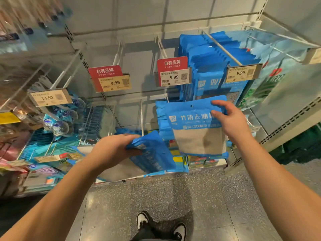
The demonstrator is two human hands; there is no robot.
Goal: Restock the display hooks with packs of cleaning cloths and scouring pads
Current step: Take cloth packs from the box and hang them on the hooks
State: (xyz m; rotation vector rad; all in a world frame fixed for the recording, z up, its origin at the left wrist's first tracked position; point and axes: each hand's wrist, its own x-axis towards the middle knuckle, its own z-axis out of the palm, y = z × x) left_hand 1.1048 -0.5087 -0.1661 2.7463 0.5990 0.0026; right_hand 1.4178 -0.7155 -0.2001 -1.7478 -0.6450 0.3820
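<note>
Right hand (231, 122) pinches a pack (196, 126) below the empty hook (160, 47). Left hand (112, 150) grips spare packs (152, 153). Light, floppy, probably slick; best held near the hang-hole.

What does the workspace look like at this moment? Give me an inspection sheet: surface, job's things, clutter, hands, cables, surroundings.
Surface: grey wall panel with hooks; two upper hooks behind 9.99 tags are bare.
Job's things: blue pack held upright, hang hole at top; a bundle of packs lower down; full hook of blue packs upper right.
Clutter: round scourers hanging at left; mixed goods on the bottom shelf.
Hands: right hand holds the single pack by its right edge; left hand grips the bundle.
Cables: nothing seen.
Surroundings: speckled floor, the person's shoes, green crates at right.
</note>
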